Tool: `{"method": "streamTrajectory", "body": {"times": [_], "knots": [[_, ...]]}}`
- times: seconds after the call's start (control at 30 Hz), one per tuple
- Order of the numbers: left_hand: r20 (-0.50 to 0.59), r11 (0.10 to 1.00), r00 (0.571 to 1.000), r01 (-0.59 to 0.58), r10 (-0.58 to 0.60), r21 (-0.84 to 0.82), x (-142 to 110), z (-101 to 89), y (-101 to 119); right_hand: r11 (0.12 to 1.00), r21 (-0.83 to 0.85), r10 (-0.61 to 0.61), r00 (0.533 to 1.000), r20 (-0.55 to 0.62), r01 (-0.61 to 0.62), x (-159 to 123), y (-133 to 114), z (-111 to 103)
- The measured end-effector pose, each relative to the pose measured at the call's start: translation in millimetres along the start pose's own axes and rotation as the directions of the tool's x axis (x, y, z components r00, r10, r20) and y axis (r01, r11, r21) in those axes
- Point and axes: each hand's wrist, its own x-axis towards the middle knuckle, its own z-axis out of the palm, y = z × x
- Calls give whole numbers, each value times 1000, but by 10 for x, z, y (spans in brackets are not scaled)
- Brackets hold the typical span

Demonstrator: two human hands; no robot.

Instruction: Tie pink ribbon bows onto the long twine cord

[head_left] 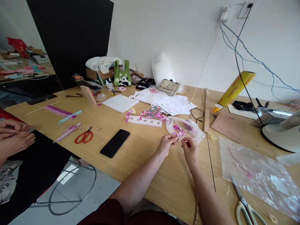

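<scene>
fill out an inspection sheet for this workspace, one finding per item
Surface: wooden table, dark seam right of both hands
Work items: pink flowers at the fingertips; thin plastic bag behind
Clutter: phone, red-handled scissors, papers
Hands: left hand and right hand close together, grip unclear
Cables: blue cables along wall; black cable crosses yellow roll
Surroundings: another person's hands at left edge

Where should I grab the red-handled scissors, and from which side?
Grip the red-handled scissors by their handle loops, best from the near table edge: they lie flat, loops toward you, blades pointing away, with bare tabletop between them and the phone.
</scene>
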Motion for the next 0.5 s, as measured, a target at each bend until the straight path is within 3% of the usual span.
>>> {"method": "streamTrajectory", "body": {"times": [0.1,0.17,0.27,0.5], "knots": [[-10,999,1000,-13,13,-47,1,4,-8,944,207,230,963,140,-256,-64,-85,62],[-2,998,1000,-24,24,-61,-5,9,-7,881,319,282,930,234,-348,-78,-149,115],[16,997,1000,-17,18,-81,-15,13,3,829,399,285,911,299,-391,-69,-200,179],[97,986,995,52,-37,-160,-47,42,36,824,425,271,919,286,-375,-74,-158,163]]}}
